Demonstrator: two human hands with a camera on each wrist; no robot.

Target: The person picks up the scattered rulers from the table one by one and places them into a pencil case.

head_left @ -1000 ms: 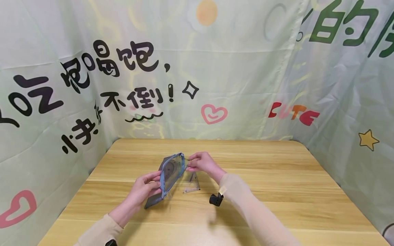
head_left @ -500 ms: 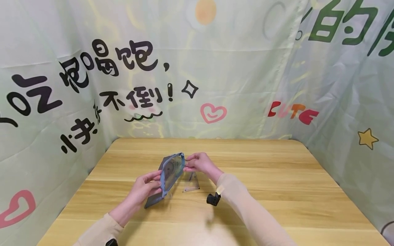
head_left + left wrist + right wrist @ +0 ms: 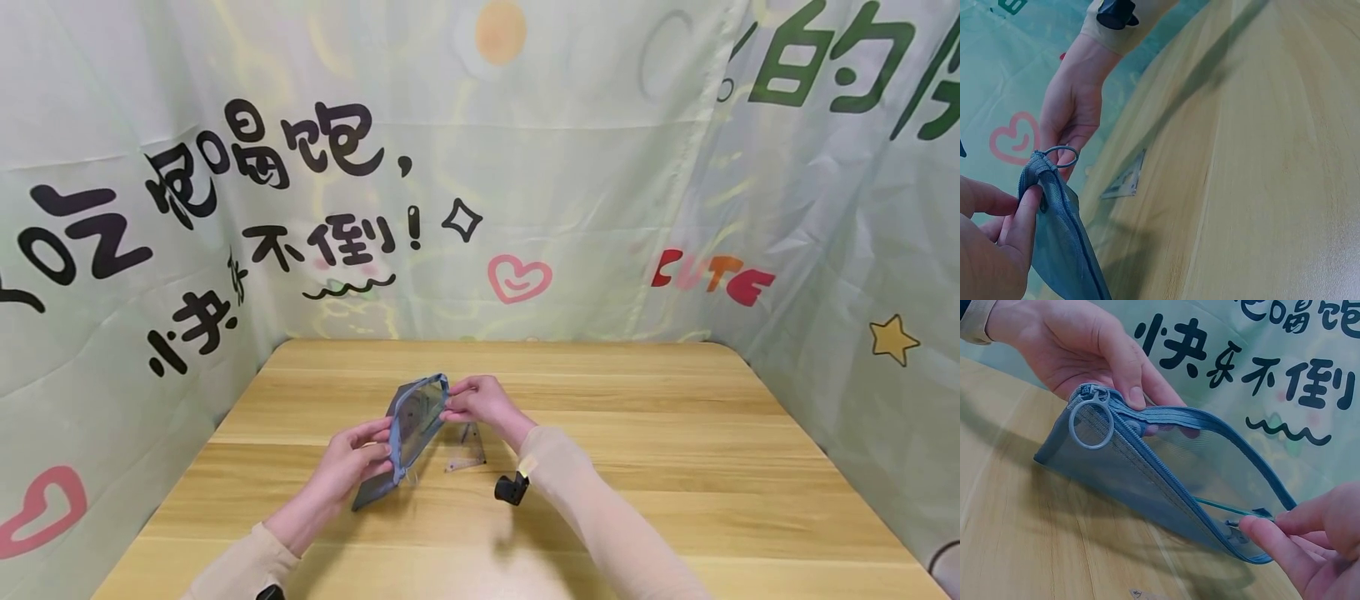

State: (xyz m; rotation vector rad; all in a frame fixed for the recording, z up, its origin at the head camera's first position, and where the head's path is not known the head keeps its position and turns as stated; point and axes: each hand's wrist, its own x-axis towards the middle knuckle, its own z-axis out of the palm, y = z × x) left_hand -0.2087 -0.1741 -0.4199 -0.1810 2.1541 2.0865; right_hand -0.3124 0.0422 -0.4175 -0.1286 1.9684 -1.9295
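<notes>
A blue mesh zip pouch (image 3: 420,421) is tilted up with its mouth spread open. Its upper edge by the zip end is gripped by my left hand (image 3: 352,458), thumb on one side and fingers on the other. At the opposite end of the mouth, my right hand (image 3: 483,402) pinches a thin, flat, green-edged piece (image 3: 1225,507), part of which lies inside the pouch; its full shape is hidden. Dim outlines of something show through the mesh. Below the right hand, a clear triangular set square (image 3: 468,463) lies on the table.
The wooden table (image 3: 637,483) has printed cloth (image 3: 600,192) hanging behind it and at both sides. A ring pull (image 3: 1091,447) dangles from the pouch's zip end. A black wrist camera (image 3: 512,488) sits under the right sleeve.
My right hand has shifted left, closer to the pouch mouth, and the green-edged piece has slid further inside. The left hand and the set square have stayed in place.
</notes>
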